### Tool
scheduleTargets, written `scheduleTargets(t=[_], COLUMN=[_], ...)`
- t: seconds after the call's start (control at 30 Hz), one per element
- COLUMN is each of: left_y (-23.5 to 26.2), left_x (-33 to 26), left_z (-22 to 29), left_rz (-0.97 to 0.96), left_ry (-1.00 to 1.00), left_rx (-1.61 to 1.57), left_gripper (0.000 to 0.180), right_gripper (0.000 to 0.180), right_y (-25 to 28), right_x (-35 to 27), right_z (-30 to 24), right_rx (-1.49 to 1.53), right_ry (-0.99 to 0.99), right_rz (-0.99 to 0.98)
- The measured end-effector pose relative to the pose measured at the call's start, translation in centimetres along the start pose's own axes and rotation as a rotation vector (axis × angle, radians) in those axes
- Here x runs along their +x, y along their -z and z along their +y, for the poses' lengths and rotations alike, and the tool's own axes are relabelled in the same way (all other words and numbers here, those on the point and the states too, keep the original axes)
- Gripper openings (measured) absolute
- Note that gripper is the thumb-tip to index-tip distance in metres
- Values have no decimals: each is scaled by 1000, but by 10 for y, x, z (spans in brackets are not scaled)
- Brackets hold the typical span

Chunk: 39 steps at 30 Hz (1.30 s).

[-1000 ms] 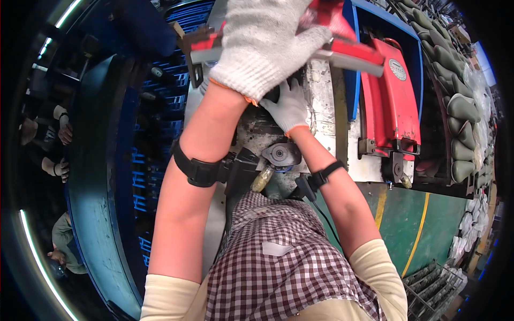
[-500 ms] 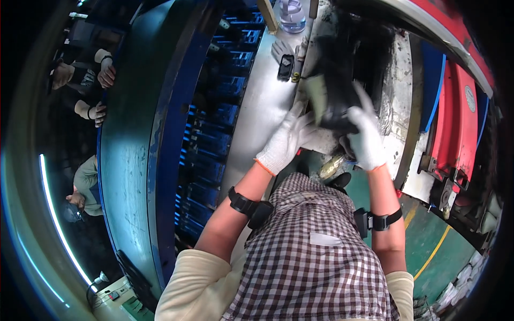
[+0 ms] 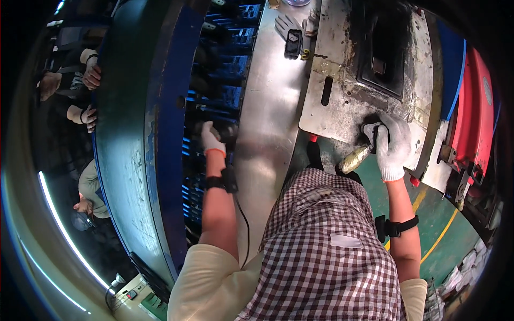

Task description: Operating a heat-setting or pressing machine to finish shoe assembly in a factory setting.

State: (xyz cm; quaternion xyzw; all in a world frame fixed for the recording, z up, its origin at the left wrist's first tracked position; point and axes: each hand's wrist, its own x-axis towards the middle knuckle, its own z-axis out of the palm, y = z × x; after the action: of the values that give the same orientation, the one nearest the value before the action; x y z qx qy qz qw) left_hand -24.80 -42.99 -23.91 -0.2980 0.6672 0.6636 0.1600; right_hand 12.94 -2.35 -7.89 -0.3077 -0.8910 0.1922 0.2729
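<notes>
My left hand (image 3: 212,138), in a white glove with an orange cuff, is over the dark rack on the left. Its fingers are curled beside a dark, blurred shape (image 3: 229,131), too unclear to name. My right hand (image 3: 395,143), also gloved, wraps round a grey-and-black handle (image 3: 370,132) at the near edge of the worn machine plate (image 3: 334,115). From that handle a stubby grip wrapped in yellowish tape (image 3: 355,159) sticks out toward me. Farther up the plate lies a black rectangular frame (image 3: 393,81) with a small shiny block (image 3: 378,66) inside.
Between rack and machine runs a bare metal shelf (image 3: 267,115). On it lie a grey glove (image 3: 288,25) and a black device (image 3: 293,44). A blue rack (image 3: 230,69) stands left, beside a long green-topped conveyor (image 3: 126,134). Two people are beyond it. A red machine arm (image 3: 474,101) is at right.
The black boot with a pale lining has left the machine plate. My left hand has swung left over the rack. My right hand has come down onto the handle at the plate's near edge.
</notes>
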Motion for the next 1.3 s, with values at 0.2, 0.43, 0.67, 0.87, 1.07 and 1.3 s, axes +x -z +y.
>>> scheduleTargets(t=[0.2,0.43,0.67,0.87,1.07,1.3], left_y=[7,11,159,233,239,171], left_x=[103,66,25,131,75,-126], left_z=[33,23,-48,-22,-27,-56], left_rz=[70,177,833,197,191,-23], left_ry=[-488,-482,-256,413,187,346], left_rx=[327,871,634,65,-47,-924], left_gripper=[50,84,69,51,47,45], right_gripper=[22,23,25,24,25,27], right_y=[-4,-8,-3,-5,-8,-1], right_x=[-3,-8,-10,-11,-13,-14], right_z=[7,12,5,17,21,16], right_rx=[-13,-61,-143,-135,-109,-161], right_ry=[0,-47,-38,-37,-59,-80], right_rz=[-37,-71,-106,-131,-174,-154])
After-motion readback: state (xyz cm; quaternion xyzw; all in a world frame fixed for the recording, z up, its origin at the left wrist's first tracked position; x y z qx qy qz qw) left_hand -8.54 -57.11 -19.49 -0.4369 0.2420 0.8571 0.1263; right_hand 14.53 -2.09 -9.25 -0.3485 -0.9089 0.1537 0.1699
